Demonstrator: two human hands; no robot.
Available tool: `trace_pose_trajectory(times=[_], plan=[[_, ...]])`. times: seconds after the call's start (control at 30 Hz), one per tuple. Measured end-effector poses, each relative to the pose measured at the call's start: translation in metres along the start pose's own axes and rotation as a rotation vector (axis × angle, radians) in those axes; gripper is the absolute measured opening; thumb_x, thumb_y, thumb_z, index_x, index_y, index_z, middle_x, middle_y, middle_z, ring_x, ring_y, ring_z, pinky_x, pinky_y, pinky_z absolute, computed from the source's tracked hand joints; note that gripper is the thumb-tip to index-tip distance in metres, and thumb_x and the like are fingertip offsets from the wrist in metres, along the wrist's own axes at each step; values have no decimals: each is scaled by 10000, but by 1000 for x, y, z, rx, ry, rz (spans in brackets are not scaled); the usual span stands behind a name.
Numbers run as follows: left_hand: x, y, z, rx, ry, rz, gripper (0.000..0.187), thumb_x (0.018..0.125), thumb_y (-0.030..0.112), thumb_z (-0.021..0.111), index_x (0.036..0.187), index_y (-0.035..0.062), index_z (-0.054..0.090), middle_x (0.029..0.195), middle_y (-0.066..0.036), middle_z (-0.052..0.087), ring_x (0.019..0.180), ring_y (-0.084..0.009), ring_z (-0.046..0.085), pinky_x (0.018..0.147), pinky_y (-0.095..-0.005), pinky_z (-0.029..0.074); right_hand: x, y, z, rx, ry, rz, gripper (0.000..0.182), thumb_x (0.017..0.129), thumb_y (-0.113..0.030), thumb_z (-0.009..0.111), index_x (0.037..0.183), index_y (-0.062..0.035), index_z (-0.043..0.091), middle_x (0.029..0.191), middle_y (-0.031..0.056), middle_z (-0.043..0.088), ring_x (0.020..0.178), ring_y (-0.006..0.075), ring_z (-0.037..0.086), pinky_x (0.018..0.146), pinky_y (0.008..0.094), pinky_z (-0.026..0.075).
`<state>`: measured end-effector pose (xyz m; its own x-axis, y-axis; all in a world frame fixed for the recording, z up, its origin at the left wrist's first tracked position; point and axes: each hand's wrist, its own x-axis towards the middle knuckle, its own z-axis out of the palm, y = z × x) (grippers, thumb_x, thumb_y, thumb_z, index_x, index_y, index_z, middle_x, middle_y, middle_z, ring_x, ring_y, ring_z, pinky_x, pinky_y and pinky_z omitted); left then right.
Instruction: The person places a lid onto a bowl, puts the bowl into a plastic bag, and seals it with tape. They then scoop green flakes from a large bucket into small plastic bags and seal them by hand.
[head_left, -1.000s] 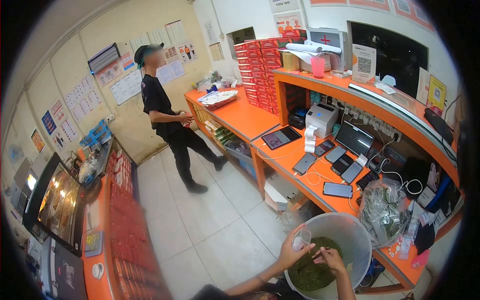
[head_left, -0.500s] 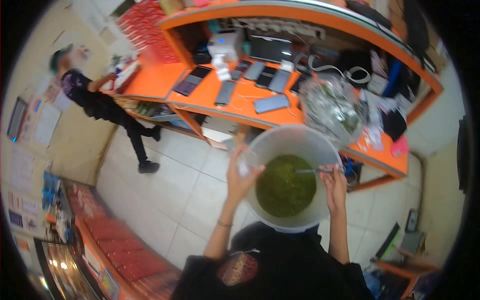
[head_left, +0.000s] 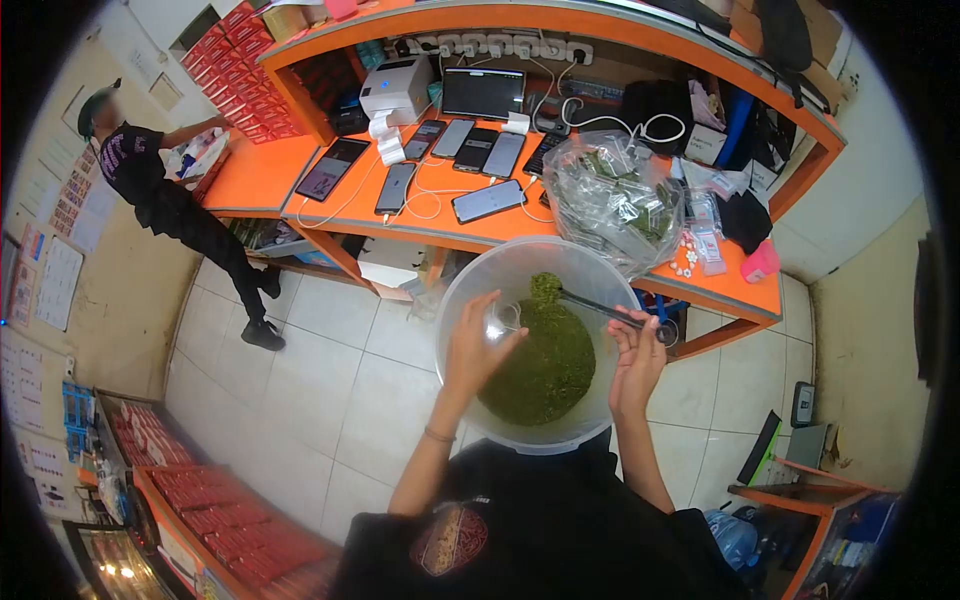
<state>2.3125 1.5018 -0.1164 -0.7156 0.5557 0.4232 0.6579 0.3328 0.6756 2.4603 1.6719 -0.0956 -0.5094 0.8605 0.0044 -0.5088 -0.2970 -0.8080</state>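
Observation:
In front of my body is a large translucent plastic bucket (head_left: 480, 278), partly filled with finely chopped green herbs (head_left: 548, 375). My right hand (head_left: 637, 365) grips the end of a dark long-handled spoon (head_left: 598, 306) at the bucket's right side. A heap of the green stuff sits on the spoon's bowl, above the bucket's contents. Over the left part of the bucket, my left hand (head_left: 474, 345) curls around a small clear plastic cup (head_left: 503, 319). The cup's contents, if any, are hard to make out.
Beyond the bucket stands an orange counter (head_left: 345, 212) with several phones, a white label printer (head_left: 397, 90) and a screen (head_left: 483, 92). A clear plastic bag of greens (head_left: 615, 205) lies near the bucket. A person (head_left: 160, 185) in black stands at the left, by stacked red boxes (head_left: 235, 75).
The spoon has risen from the herbs with a heap on it and now points toward the bucket's far side. My left hand stays with the cup over the bucket. The camera view has shifted.

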Motion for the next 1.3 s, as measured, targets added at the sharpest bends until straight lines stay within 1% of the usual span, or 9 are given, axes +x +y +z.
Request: trace_pose_trajectory(times=[0.3,0.53,0.67,0.9,0.97,1.03,1.13,1.23,1.3], plan=[[3,2,16,-89,-7,-85,882,687,277,850,1383,43,360,1168,-187,601,1104,-329,581,914,-404,464,-42,8,13,-545,-428,-426,234,1008,-131,453,1056,55,587,1113,219,637,908,229,664,811,329,554],[-2,-4,18,-128,-38,-82,872,680,179,835,1393,88,341,1171,-175,598,1097,-336,586,892,-403,477,-48,4,10,-875,-735,-762,286,795,34,678,1072,7,612,1180,156,636,965,310,659,782,345,548],[-4,-4,16,-138,-40,-84,869,682,173,838,1393,96,343,1166,-177,595,1070,-337,599,866,-393,495,-48,1,10,-875,-792,-755,349,750,43,702,1085,1,614,1199,152,627,970,317,657,791,357,549],[-10,1,13,-240,-52,-171,861,694,188,845,1389,77,348,1187,-176,580,1070,-307,595,894,-380,490,-41,9,-7,-733,-491,-733,189,944,-93,558,1076,32,609,1082,223,650,955,306,665,777,362,540],[-13,3,11,-178,-54,-92,859,698,191,842,1386,49,348,1202,-175,569,1100,-300,580,930,-375,469,-32,4,-18,-1221,-719,24,218,961,-132,537,1067,48,603,1000,211,658,878,258,673,704,352,530],[-18,5,11,-133,-57,-40,852,704,200,838,1380,25,350,1200,-182,566,1128,-305,565,967,-378,442,-26,18,-35,-1288,-730,351,218,970,-139,519,1064,39,604,904,181,646,790,245,656,662,340,506],[-27,2,9,-139,-120,-40,851,710,204,827,1389,26,345,1204,-182,563,1144,-305,556,980,-383,433,-21,22,-24,-965,-586,60,199,952,-134,530,1073,-11,627,885,129,658,732,216,654,664,316,508],[-40,6,5,-205,-212,-59,859,721,220,815,1411,54,331,1214,-174,565,1146,-309,558,977,-382,436,-16,13,-10,-912,-607,-133,212,883,-79,581,1087,-77,638,903,155,600,746,288,619,685,360,504],[-36,7,3,-211,-274,-53,864,727,232,809,1423,69,322,1222,-169,567,1150,-310,558,976,-379,438,-11,18,-8,-1102,-1012,-239,221,837,-76,616,1050,-126,654,897,122,579,768,294,613,689,388,507]])
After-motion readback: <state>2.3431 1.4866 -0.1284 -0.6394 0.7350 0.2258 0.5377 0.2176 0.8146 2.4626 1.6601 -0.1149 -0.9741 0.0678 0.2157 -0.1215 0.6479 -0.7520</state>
